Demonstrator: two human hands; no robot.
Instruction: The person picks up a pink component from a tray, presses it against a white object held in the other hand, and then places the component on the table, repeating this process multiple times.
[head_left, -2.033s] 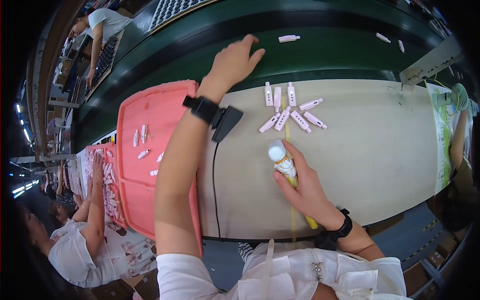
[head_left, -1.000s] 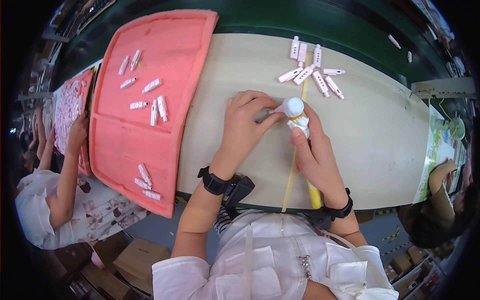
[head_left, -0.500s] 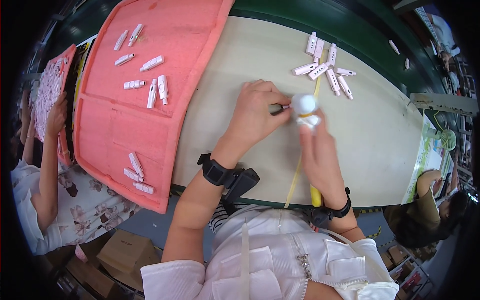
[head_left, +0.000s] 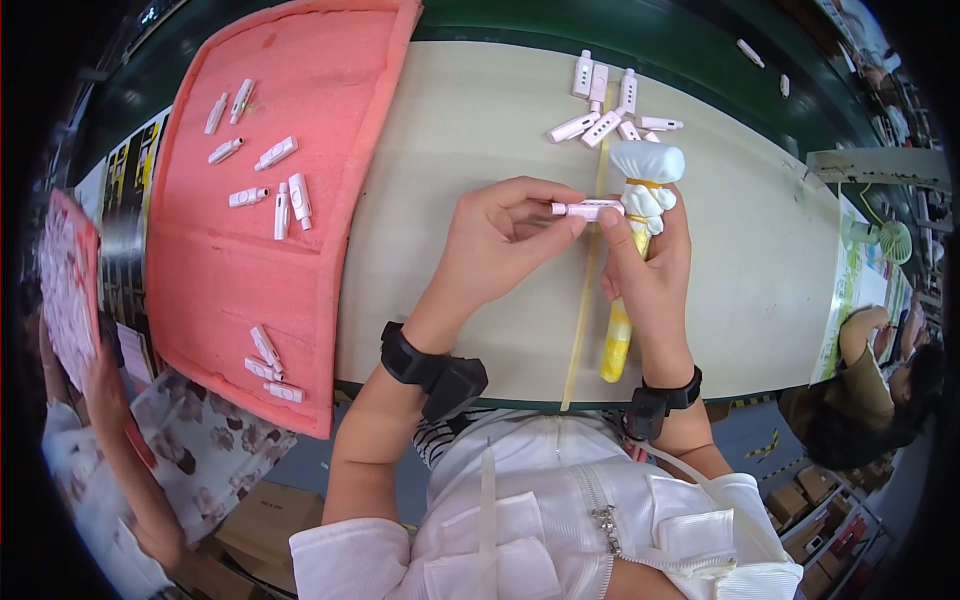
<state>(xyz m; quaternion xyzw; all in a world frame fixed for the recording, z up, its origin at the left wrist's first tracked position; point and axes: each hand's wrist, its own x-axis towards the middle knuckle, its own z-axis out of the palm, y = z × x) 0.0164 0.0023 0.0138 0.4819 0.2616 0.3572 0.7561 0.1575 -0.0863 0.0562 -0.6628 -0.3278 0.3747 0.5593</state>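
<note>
Between thumb and fingers, my left hand (head_left: pixel 490 245) pinches one end of a small pale-pink stick-shaped device (head_left: pixel 585 210), held level over the beige mat. My right hand (head_left: pixel 655 290) is closed around a mallet (head_left: pixel 648 162) with a white cloth-wrapped head, tied with a band, and a yellow handle pointing toward me. The right thumb touches the device's right end too. Beyond the mallet head, several like devices (head_left: pixel 584 76) lie in a loose cluster, partly hidden by it. More of them (head_left: pixel 282 212) rest on the pink foam tray (head_left: pixel 230 335) at left.
The beige mat (head_left: pixel 430 130) covers the work surface. Two more pink devices (head_left: pixel 750 54) lie on the green surface at the far right. A metal bracket (head_left: pixel 880 166) and a small green fan (head_left: pixel 893 241) stand right. A person at left holds a filled tray (head_left: pixel 70 290); another person sits right.
The mallet, blurred and head-on before, now stands still with its handle showing. The right thumb has come onto the device, which is now plainly visible. My view has shifted slightly.
</note>
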